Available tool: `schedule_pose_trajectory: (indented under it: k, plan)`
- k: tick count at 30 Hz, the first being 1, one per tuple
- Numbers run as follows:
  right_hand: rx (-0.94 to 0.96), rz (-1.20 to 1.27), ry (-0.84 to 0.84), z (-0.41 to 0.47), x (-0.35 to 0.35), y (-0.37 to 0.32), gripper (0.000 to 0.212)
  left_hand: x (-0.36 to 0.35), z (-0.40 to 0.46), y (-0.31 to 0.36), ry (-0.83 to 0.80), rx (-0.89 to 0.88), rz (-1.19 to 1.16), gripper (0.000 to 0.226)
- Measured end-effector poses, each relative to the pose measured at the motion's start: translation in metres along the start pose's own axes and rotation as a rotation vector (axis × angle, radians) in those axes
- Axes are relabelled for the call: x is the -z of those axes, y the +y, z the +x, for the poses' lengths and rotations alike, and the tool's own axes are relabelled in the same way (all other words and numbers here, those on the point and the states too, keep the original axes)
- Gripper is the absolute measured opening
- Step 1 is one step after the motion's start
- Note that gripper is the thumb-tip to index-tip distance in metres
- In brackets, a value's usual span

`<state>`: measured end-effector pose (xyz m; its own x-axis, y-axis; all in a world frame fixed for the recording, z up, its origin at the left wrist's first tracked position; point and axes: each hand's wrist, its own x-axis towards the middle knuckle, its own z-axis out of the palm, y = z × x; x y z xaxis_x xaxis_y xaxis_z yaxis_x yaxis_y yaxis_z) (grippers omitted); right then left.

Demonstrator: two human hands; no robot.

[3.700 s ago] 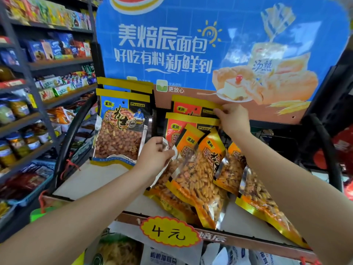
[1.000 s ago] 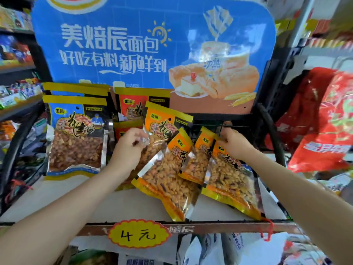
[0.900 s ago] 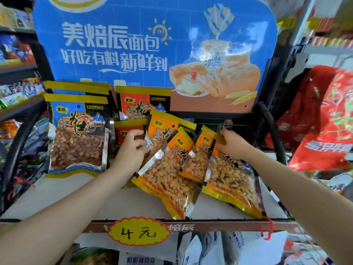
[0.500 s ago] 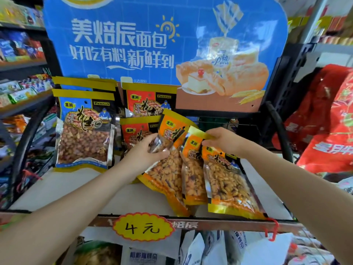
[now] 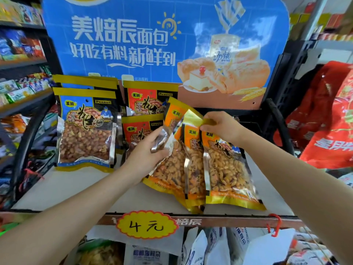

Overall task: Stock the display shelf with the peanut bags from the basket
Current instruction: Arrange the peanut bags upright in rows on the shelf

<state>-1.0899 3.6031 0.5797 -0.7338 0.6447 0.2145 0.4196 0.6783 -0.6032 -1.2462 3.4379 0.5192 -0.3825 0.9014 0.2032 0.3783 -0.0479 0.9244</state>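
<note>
1. Bags: three orange-and-gold foil peanut bags with clear windows (image 5: 198, 169) lie fanned and overlapping on the white display shelf board (image 5: 63, 188), right of the standing red-labelled peanut bags (image 5: 142, 131).
2. Left hand (image 5: 147, 153), fingers curled, holds the leftmost bag's side edge; right hand (image 5: 221, 127) pinches the gold top strips.
3. Judgement: square the tops together first, then stand the stack upright against the black rear rail (image 5: 248, 113).
4. Risk: slick foil may slide forward.

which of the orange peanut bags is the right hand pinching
The middle orange bag: the right hand pinches its gold top edge; its neighbours' tops are free.
</note>
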Motion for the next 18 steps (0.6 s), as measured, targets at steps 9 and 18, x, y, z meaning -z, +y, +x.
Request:
schedule_pose_trajectory:
  k: [9,18]
  plan:
    - [0.185,-0.198,0.274,0.003,0.068,-0.032,0.015,-0.038,0.044,0.024,0.069,-0.235,-0.021,0.05]
    - [0.226,-0.29,0.226,0.011,0.075,-0.026,0.015,-0.046,0.074,0.019,0.146,-0.043,-0.03,0.026]
